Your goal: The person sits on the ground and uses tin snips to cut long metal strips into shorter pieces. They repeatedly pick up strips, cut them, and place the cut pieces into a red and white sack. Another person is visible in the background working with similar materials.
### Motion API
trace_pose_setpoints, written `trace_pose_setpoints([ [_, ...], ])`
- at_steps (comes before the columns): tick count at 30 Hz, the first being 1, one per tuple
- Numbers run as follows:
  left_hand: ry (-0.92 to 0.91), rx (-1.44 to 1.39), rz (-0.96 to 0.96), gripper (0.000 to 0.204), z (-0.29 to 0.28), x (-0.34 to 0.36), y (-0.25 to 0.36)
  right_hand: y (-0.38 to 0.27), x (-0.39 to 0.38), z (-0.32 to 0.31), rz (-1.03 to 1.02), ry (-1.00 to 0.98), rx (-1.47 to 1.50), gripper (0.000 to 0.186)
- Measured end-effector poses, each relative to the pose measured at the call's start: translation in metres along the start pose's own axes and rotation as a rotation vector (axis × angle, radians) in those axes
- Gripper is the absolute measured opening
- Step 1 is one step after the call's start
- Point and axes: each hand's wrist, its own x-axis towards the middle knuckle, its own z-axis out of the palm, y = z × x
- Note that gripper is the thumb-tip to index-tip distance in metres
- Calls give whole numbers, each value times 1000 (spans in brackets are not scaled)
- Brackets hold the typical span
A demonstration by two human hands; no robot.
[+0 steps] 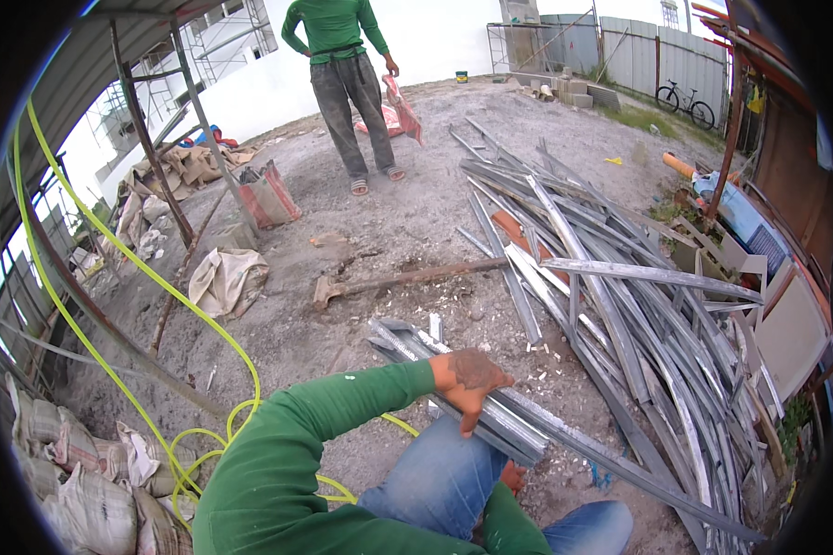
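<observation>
A short bundle of grey metal channels (504, 430) lies across my bent knee, its far end close to the ground. My left hand (472, 382) comes over the top of it, closed around the channels with the thumb down the near side. Some of the metal is splashed white. One longer metal strip (620, 467) runs from beside the bundle down to the right, over the edge of the pile. Below the bundle, between my knees, only a small part of my right hand (513, 475) shows; its fingers are mostly hidden, and what it holds cannot be made out.
A tangled pile of metal channels (611, 305) spreads along my right. A rusty bar (416, 279) lies ahead on gritty ground. Yellow-green hose (236, 347) loops at my left, near stuffed sacks (93, 504). A person in green (338, 46) stands ahead, holding a red-and-white sack (401, 111).
</observation>
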Motion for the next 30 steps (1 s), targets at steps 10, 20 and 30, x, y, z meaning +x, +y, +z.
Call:
trace_pose_setpoints([
  [10, -26, -19, -51, 94, 11, -13, -4, -4, -18, -1, -60, -278, 32, 48],
  [20, -26, -30, -50, 98, 14, -13, -3, -15, 0, -43, 112, -506, 106, 53],
  [30, -17, 14, -24, 113, 11, -10, -5, -28, 2, -63, 170, -515, 99, 57],
])
